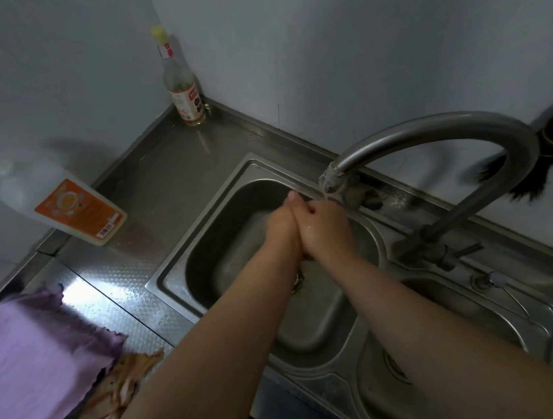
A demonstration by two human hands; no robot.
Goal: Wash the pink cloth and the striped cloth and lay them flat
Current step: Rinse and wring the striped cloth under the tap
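The pink cloth (33,357) lies spread flat on the steel counter at the left. A brown and orange striped cloth (117,393) lies beside it, partly tucked under its near edge and partly hidden by my left forearm. My left hand (282,224) and my right hand (326,231) are pressed palm to palm over the left sink basin (172,276), just below the spout of the curved tap (431,129). Neither hand holds a cloth. A thin stream of water seems to fall at the fingertips.
A white detergent bottle with an orange label (72,212) stands on the counter left of the basin. A tall glass bottle with a yellow cap (182,89) stands in the back corner. A second basin (457,361) lies on the right, and a dark brush (520,181) lies behind the tap.
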